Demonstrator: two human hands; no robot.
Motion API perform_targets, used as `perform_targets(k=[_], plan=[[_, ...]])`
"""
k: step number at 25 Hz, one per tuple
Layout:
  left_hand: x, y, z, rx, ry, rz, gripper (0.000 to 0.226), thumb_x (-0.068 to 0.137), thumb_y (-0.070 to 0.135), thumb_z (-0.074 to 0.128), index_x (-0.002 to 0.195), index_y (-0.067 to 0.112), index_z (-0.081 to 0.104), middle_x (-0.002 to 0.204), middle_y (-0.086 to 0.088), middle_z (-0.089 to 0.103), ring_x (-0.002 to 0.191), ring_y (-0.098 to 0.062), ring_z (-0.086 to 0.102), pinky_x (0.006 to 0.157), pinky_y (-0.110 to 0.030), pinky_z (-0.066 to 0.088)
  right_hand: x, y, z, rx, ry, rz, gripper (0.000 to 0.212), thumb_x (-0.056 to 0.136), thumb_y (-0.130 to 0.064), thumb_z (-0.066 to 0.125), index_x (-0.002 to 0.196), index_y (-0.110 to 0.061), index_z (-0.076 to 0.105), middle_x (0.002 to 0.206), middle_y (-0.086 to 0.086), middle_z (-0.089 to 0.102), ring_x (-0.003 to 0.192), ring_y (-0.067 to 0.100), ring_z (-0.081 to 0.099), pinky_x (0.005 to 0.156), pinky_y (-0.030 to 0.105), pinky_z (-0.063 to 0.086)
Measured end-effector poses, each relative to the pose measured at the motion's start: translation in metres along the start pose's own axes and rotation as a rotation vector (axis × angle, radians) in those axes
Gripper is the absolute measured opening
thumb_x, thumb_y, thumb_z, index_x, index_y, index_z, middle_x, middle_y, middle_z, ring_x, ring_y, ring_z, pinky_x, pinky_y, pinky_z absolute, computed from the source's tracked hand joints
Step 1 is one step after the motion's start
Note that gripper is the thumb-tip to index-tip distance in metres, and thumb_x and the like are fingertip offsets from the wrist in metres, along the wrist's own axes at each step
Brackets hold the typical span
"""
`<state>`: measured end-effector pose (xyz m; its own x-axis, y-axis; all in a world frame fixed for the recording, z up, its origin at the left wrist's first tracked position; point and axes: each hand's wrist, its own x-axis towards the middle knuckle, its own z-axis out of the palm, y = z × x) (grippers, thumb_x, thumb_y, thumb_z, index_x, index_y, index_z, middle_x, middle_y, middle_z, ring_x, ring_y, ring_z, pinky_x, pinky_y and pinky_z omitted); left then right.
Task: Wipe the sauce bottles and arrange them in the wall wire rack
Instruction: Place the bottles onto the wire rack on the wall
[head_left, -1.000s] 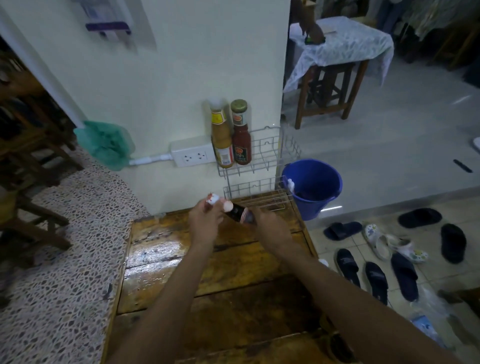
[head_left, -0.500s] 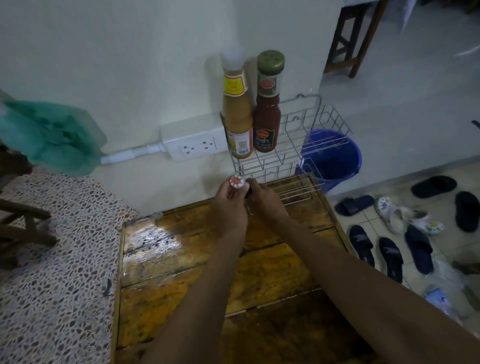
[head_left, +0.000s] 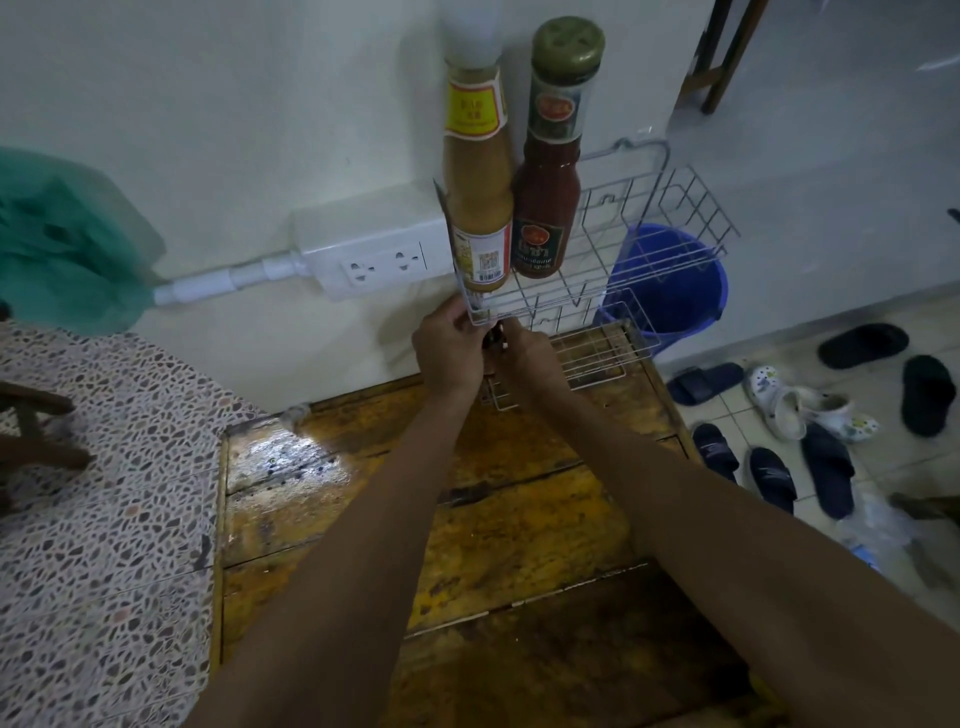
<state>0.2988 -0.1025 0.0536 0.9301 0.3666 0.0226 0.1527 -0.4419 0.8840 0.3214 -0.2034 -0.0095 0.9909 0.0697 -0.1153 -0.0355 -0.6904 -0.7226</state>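
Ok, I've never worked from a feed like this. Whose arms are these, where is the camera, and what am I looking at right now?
There is no machine here: these are a person's two bare arms, filmed by one wide camera worn on their head, looking forward and down. That is the only view.

The left hand and right hand meet just under the upper shelf of the wire rack on the wall. Between them is a small dark bottle, mostly hidden by the fingers, so I cannot tell which hand really grips it.

Two bottles already stand in the upper shelf, touching: a yellow-brown sauce bottle and, right of it, a red sauce bottle with a green cap. Below the hands is a wet-looking wooden table. Right of the rack is a blue bucket on the floor, with sandals nearby.
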Motion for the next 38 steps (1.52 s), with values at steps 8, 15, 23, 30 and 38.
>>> perform_targets(k=[8, 15, 23, 30, 38], plan=[[-0.018, -0.002, -0.015, 0.127, -0.109, 0.07, 0.04, 0.093, 0.026, 0.077, 0.126, 0.006, 0.069, 0.122, -0.015, 0.07, 0.114, -0.029, 0.064, 0.088, -0.032, 0.052, -0.016, -0.001, -0.024, -0.03, -0.041, -0.038, 0.054, 0.093, -0.031, 0.069, 0.136, -0.006, 0.049, 0.111, 0.019, 0.069, 0.094, 0.036, 0.068, 0.073, 0.044, 0.057], [-0.161, -0.012, 0.001, 0.204, -0.409, 0.081, 0.031, 0.097, 0.032, 0.069, 0.125, 0.02, 0.065, 0.123, -0.003, 0.059, 0.115, -0.018, 0.058, 0.092, -0.029, 0.045, -0.115, 0.058, -0.147, -0.194, -0.085, -0.368, 0.031, 0.094, -0.027, 0.064, 0.121, -0.013, 0.062, 0.112, 0.012, 0.069, 0.101, 0.031, 0.065, 0.089, 0.044, 0.054], [-0.28, 0.035, 0.056, 0.158, -0.903, 0.123, 0.063, 0.089, 0.033, 0.08, 0.146, 0.032, 0.052, 0.141, 0.008, 0.049, 0.127, -0.007, 0.045, 0.103, -0.026, 0.038, -0.232, 0.151, -0.243, -0.281, -0.376, -0.067, 0.042, 0.091, -0.013, 0.072, 0.131, -0.019, 0.06, 0.121, 0.004, 0.067, 0.087, 0.003, 0.061, 0.076, 0.017, 0.048], [-0.304, 0.055, 0.08, 0.124, -0.655, 0.101, 0.044, 0.099, 0.032, 0.068, 0.141, 0.022, 0.061, 0.139, 0.004, 0.065, 0.126, -0.013, 0.059, 0.098, -0.023, 0.043, -0.259, 0.182, -0.212, -0.187, -0.449, -0.142, 0.047, 0.082, -0.036, 0.078, 0.125, -0.024, 0.064, 0.115, -0.003, 0.072, 0.099, 0.013, 0.066, 0.084, 0.025, 0.051], [-0.264, 0.088, 0.043, -0.028, -0.358, 0.097, 0.04, 0.102, 0.023, 0.065, 0.142, 0.018, 0.061, 0.128, 0.011, 0.064, 0.108, 0.01, 0.058, 0.087, 0.001, 0.042, -0.21, 0.141, -0.2, -0.083, -0.304, -0.264, 0.06, 0.082, -0.022, 0.079, 0.135, -0.039, 0.055, 0.12, -0.009, 0.069, 0.104, 0.011, 0.066, 0.086, 0.028, 0.054]])
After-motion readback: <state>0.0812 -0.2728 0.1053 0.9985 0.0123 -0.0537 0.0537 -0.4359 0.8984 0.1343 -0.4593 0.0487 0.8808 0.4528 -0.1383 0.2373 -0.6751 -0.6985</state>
